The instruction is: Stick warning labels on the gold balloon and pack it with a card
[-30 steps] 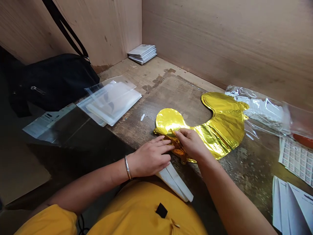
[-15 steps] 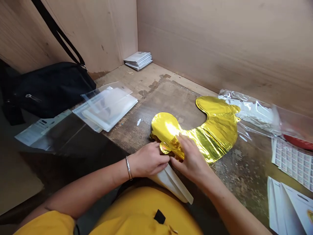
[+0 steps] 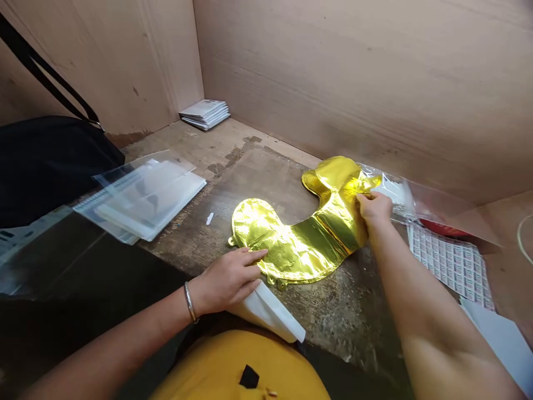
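A shiny gold foil balloon (image 3: pixel 308 244), flat and curved like a C, lies on the worn table. My left hand (image 3: pixel 233 278), wearing a silver bangle, rests at its lower left edge with the fingers stretched out over the foil. Below those fingers a folded white paper sheet (image 3: pixel 272 314) sticks out toward my body; whether the thumb presses on it I cannot tell. At the balloon's right side my right hand (image 3: pixel 376 210) pinches the foil near a crumpled, raised corner. Small tabs show along the balloon's near edge.
Clear plastic sleeves (image 3: pixel 145 200) lie at the left beside a black bag (image 3: pixel 54 166). A stack of white cards (image 3: pixel 205 113) stands in the back corner. On the right are a clear bag with white contents (image 3: pixel 395 194), a sticker sheet (image 3: pixel 452 261) and white paper (image 3: pixel 499 333).
My right hand has moved from the balloon's near left part to its right side and grips the foil there. The left end lies flatter, and my left hand's fingers have straightened. The view has shifted right.
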Tool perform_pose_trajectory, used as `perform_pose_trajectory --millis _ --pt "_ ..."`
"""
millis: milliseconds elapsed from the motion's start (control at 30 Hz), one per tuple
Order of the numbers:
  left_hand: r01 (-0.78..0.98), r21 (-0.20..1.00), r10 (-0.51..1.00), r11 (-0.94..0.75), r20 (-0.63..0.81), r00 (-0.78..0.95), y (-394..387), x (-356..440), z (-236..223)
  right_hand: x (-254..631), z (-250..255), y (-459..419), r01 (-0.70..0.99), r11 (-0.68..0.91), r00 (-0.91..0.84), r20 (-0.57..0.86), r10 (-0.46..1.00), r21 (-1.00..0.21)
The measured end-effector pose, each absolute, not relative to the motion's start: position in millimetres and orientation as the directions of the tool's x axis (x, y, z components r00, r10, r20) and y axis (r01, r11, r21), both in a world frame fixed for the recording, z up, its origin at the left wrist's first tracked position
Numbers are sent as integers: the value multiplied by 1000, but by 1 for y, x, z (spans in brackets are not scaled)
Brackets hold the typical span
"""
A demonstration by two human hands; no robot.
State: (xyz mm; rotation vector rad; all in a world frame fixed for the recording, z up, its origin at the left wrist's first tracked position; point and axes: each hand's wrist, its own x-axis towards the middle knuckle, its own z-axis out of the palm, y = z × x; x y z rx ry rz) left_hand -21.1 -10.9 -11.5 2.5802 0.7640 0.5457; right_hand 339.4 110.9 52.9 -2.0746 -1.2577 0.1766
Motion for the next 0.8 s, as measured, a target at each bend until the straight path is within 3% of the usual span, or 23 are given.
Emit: perform_pose_trajectory --millis 100,233,333,400,433,500,567,667,800 --pt "416 493 584 -764 254 771 -9 -21 -13 359 66 119 722 -368 618 307 724 -586" --pt "389 544 582 -743 240 777 -5 -22 -13 319 77 76 793 -220 497 394 773 -568" --pt "322 645 611 -693 288 737 -9 -24 -7 252 70 7 841 37 153 302 941 -540" --pt "272 738 676 -617 320 664 -16 -25 1 210 60 -40 829 310 -235 212 949 -465" --pt "254 791 722 -556 309 619 -21 -25 5 194 55 -58 802 364 -298 211 931 -474" --pt "230 902 822 -365 196 535 -32 -24 13 177 47 -80 766 322 -291 146 945 -556" --pt "175 980 885 -96 3 465 -40 -23 17 176 42 -85 725 175 -229 7 974 -666" --pt "32 968 874 250 -240 423 -47 -22 16 189 45 -76 667 2 -246 -218 945 -745" --pt "-23 936 848 352 -309 430 -50 -22 11 203 53 -68 688 0 -327 -310 893 -726"
